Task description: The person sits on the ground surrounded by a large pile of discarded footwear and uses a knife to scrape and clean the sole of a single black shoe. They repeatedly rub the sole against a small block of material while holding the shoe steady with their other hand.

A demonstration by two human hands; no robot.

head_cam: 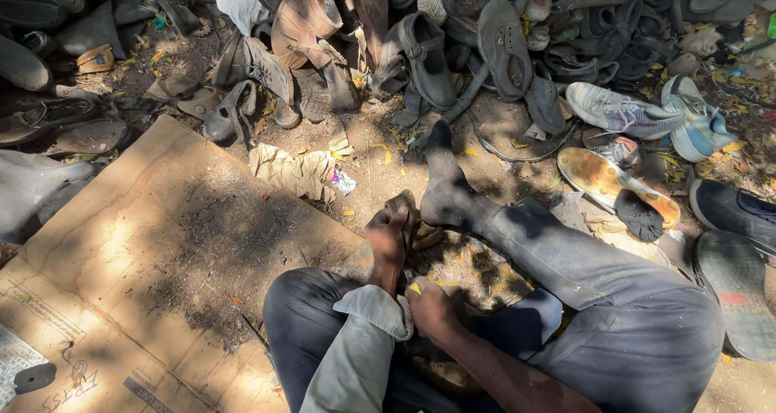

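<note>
Resting by a bare foot (388, 239), the right hand (431, 309) curls.

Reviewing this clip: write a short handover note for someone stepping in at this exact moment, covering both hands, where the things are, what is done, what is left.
Left hand: reaches forward with the sleeve pushed back, gripping a worn brown sandal on the ground beside the socked foot.
Right hand: low between the legs, fingers curled; what it holds is hidden.
Around: flattened cardboard to the left, heap of old shoes ahead, pale sole to the right.
Done: sandal pulled in close.
Left: no repair visible on it yet.
</note>
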